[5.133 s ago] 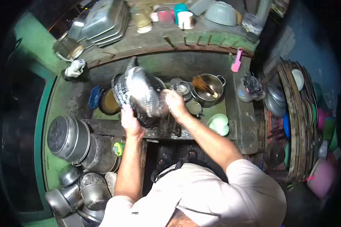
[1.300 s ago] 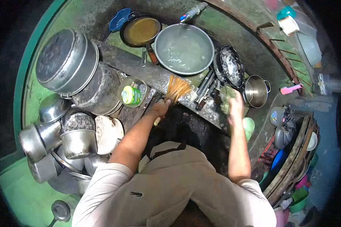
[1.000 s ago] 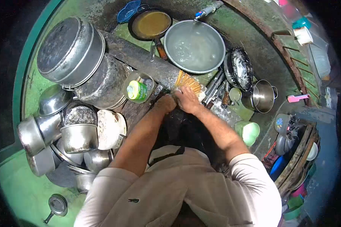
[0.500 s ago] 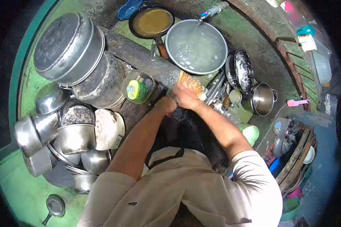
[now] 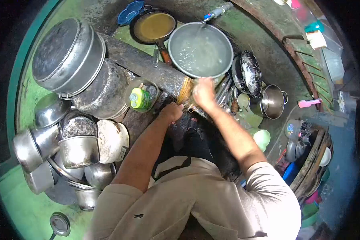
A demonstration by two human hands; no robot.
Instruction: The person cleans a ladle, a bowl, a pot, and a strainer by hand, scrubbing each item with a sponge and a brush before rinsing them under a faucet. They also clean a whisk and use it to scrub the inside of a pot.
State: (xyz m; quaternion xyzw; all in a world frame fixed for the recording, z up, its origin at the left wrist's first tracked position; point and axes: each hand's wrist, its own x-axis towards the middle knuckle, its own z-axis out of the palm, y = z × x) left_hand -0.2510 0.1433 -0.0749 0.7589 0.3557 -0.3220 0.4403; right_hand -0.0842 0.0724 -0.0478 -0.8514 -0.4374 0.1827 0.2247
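My left hand (image 5: pixel 172 113) is closed around the lower end of a yellowish, ribbed piece that looks like a bundle of thin sticks (image 5: pixel 185 91). My right hand (image 5: pixel 204 93) is closed just to the right of its upper part, slightly blurred; whatever lies in its fingers is hidden. Beyond the hands stands a large metal basin (image 5: pixel 200 50) of cloudy water, with a tap (image 5: pixel 213 15) running into it. Left of the hands, a green-labelled bottle (image 5: pixel 139 99) sits in a small container (image 5: pixel 152 89).
Big blackened pots (image 5: pixel 70 54) and stacked metal pots (image 5: pixel 79 151) crowd the left. A frying pan (image 5: pixel 154 26) with brownish liquid lies behind. To the right are a soapy dark pan (image 5: pixel 251 72), a steel pot (image 5: pixel 273 102) and a light green bowl (image 5: pixel 261 140).
My hands have moved apart: the left shifted slightly left and down, the right moved right and up. The yellowish bundle now appears narrower and more upright. The whole view shifted slightly.
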